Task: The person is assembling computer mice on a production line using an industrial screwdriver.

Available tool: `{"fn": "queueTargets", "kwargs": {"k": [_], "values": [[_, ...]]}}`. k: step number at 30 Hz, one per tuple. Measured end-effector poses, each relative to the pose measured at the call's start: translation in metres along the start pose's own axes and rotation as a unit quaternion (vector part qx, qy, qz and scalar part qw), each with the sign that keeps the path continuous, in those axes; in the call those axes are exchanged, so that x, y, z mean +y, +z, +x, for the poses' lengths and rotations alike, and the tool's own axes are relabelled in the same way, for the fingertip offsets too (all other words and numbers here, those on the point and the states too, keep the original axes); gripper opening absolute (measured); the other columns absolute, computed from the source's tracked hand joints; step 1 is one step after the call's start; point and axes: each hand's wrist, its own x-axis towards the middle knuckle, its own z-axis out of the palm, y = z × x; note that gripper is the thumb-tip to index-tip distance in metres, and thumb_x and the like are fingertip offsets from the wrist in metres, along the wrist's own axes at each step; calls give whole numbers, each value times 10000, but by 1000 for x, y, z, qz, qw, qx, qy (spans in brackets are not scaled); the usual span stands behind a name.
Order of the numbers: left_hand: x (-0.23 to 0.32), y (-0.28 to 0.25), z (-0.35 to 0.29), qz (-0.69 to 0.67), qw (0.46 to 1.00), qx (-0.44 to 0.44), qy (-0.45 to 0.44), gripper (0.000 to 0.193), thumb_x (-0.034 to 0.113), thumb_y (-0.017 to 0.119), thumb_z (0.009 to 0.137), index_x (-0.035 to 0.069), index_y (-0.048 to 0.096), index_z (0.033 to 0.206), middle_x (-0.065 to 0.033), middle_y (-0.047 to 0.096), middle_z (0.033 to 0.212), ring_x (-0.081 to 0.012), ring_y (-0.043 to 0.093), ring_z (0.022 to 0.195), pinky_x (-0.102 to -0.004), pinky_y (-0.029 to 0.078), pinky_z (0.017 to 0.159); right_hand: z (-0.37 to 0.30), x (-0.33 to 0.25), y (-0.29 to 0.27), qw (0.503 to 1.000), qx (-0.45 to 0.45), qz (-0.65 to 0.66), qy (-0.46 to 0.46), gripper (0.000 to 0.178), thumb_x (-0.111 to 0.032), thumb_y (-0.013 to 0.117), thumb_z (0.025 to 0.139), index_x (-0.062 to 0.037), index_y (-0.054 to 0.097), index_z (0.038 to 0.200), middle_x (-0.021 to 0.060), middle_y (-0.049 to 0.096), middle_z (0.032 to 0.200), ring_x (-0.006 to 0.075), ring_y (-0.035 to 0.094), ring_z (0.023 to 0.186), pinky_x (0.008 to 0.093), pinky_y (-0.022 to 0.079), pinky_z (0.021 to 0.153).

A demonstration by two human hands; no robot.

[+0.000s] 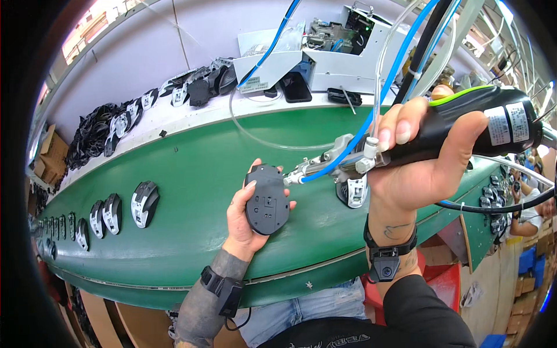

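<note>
My left hand (238,219) is closed around a black computer mouse (268,194), held with its underside up above the green conveyor belt (191,249). Several small holes show in that underside. A black electric screwdriver (484,109) with a green stripe is gripped in my right hand (415,162), lying almost level and pointing left. Its metal screw-feeding nose (296,175) reaches the upper right edge of the mouse; whether it touches cannot be told. Just behind my right wrist, a white and black mouse shell (353,190) rests on the belt.
More mouse shells (145,204) line the belt at left. Others (180,90) crowd the white ledge behind, beside a black phone (296,87) and a white screw feeder (342,72). Blue hose (400,55) and cables hang across the right. A person (525,203) sits far right.
</note>
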Motion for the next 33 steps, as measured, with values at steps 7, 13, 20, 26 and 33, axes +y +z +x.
{"fn": "queueTargets", "kwargs": {"k": [7, 13, 20, 26, 33], "values": [[4, -2, -3, -7, 1000, -19, -6, 591, 250, 508, 825, 151, 288, 1364, -152, 426, 1260, -269, 566, 932, -477, 511, 800, -2, 3, 8, 1000, -5, -11, 8, 474, -541, 414, 894, -78, 469, 984, 33, 459, 591, 157, 453, 477, 268, 382, 509], [3, 3, -1, -6, 999, -29, -11, 606, 248, 512, 813, 138, 289, 1365, -144, 432, 1260, -265, 571, 930, -472, 515, 793, 0, 0, 4, 1000, 9, -14, -9, 499, -560, 431, 878, -68, 443, 964, 22, 451, 588, 152, 430, 469, 280, 374, 513], [10, 6, 0, 13, 999, -39, -16, 571, 243, 507, 813, 132, 326, 1343, -132, 454, 1237, -251, 579, 912, -461, 517, 794, -4, -4, 8, 1000, -22, -1, -6, 534, -563, 387, 893, -50, 459, 1024, 19, 456, 594, 136, 429, 478, 271, 372, 515], [21, -25, 15, 0, 993, 88, 84, 497, 242, 517, 814, 126, 388, 1280, -98, 500, 1120, -232, 572, 862, -437, 516, 763, -5, -23, 1, 994, -104, 16, 28, 528, -521, 473, 875, -29, 467, 1065, 8, 447, 650, 132, 436, 564, 298, 429, 618], [29, -25, 8, -36, 991, 68, 112, 480, 252, 482, 818, 140, 393, 1276, -100, 487, 1191, -244, 572, 883, -432, 503, 795, -27, -1, 28, 984, -141, 55, 96, 545, -516, 472, 882, -17, 402, 1091, 42, 453, 670, 135, 416, 532, 262, 381, 548]]}}
